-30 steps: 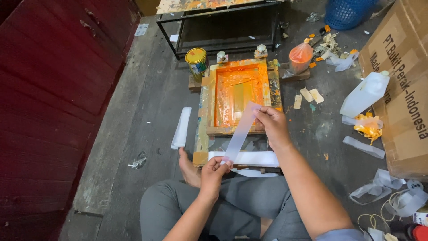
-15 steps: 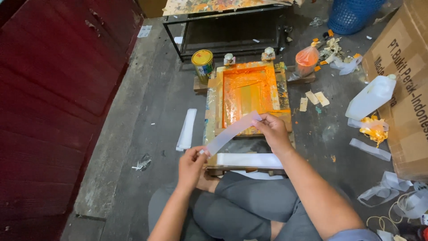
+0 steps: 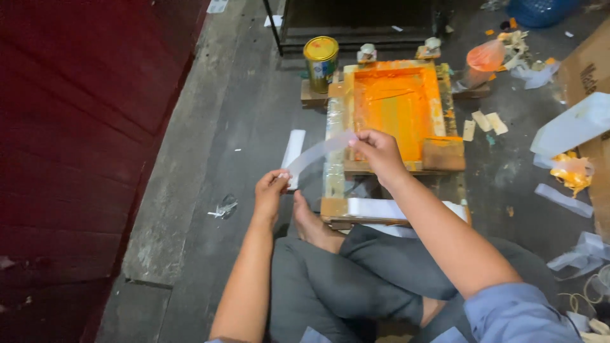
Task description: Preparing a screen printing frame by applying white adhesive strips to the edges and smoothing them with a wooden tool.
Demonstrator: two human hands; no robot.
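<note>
Orange ink already coated the wooden-framed printing screen [image 3: 394, 111] as the left hand [image 3: 272, 189] and right hand [image 3: 376, 151] each pinched an end of a clear plastic strip [image 3: 316, 152] off the frame's left edge, a white strip [image 3: 381, 208] lying at its near edge.

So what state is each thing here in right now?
Clear plastic strip: stretched between both hands.
Left hand: pinching the strip's lower end.
Right hand: pinching the upper end.
Printing screen frame: lying flat, coated with orange ink.
Paint can: upright, lid on.
White strip stack: lying on the floor.
</note>
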